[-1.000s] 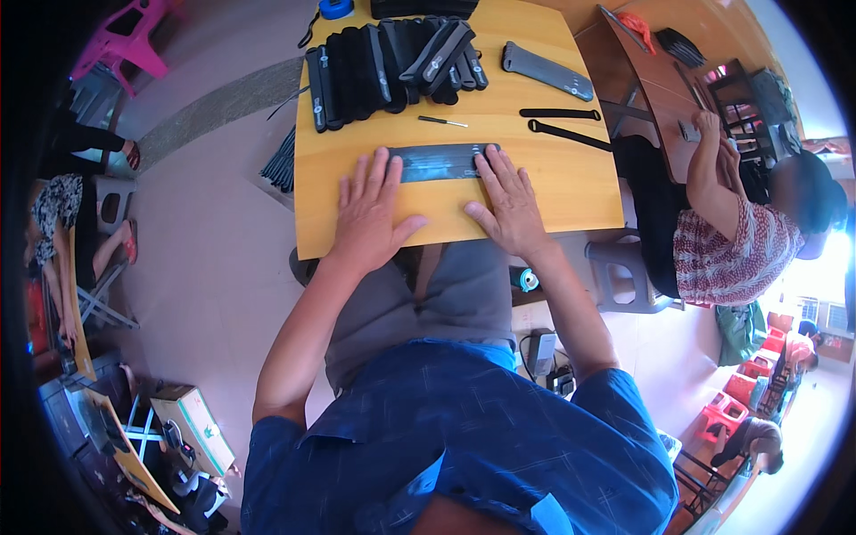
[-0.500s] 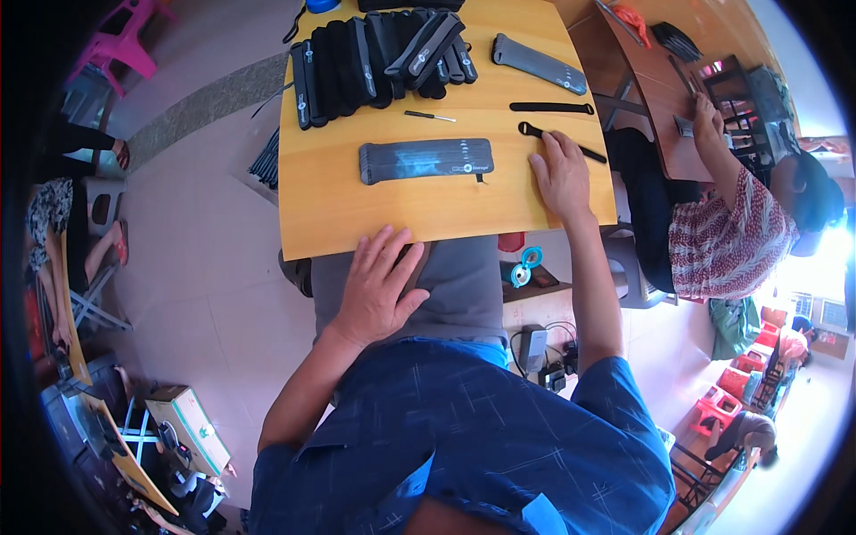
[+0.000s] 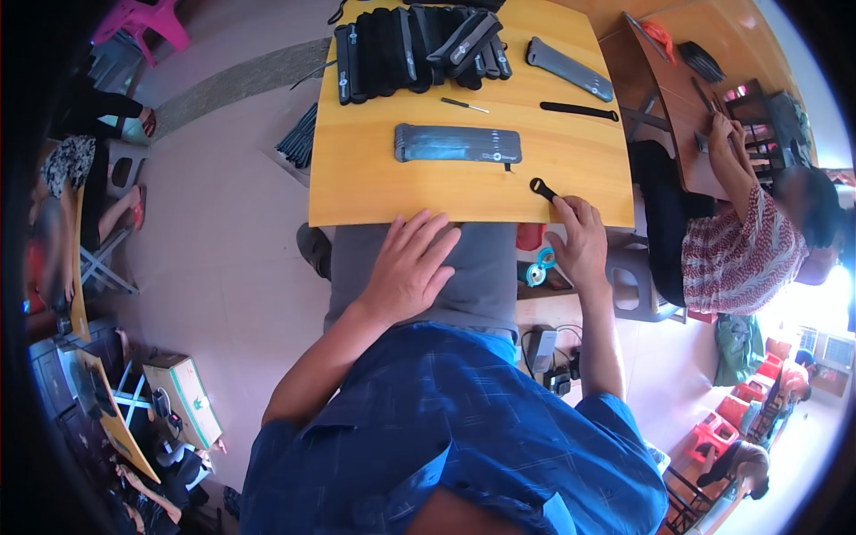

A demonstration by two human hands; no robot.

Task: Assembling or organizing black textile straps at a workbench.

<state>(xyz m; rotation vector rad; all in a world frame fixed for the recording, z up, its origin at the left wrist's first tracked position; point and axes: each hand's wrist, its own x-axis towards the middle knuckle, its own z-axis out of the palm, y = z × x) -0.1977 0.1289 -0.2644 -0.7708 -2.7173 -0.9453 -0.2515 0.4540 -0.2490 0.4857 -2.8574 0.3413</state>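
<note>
My right hand [image 3: 581, 239] is at the table's front edge, its fingers closed on a black strap [image 3: 540, 187] with a ring-shaped loop at one end. The loop end points away from me over the tabletop; the rest of the strap is hidden by the hand. My left hand [image 3: 412, 267] is open and holds nothing, fingers spread above my lap just off the table edge. In front of me lies a flat grey folded fabric bundle [image 3: 457, 144] with a small black tab at its near side. A second black strap [image 3: 580, 111] lies farther back on the right.
A row of dark folded fabric bundles [image 3: 383, 55] fills the back left of the table [image 3: 357, 192]. One grey bundle [image 3: 569, 69] lies at the back right. A thin screwdriver-like tool [image 3: 465, 105] sits between. A person in a patterned top [image 3: 736, 239] works at the right-hand table.
My right hand has drawn the looped strap toward me, to the table's front edge. The left hand remains open near the edge. The whole view has shifted slightly.
</note>
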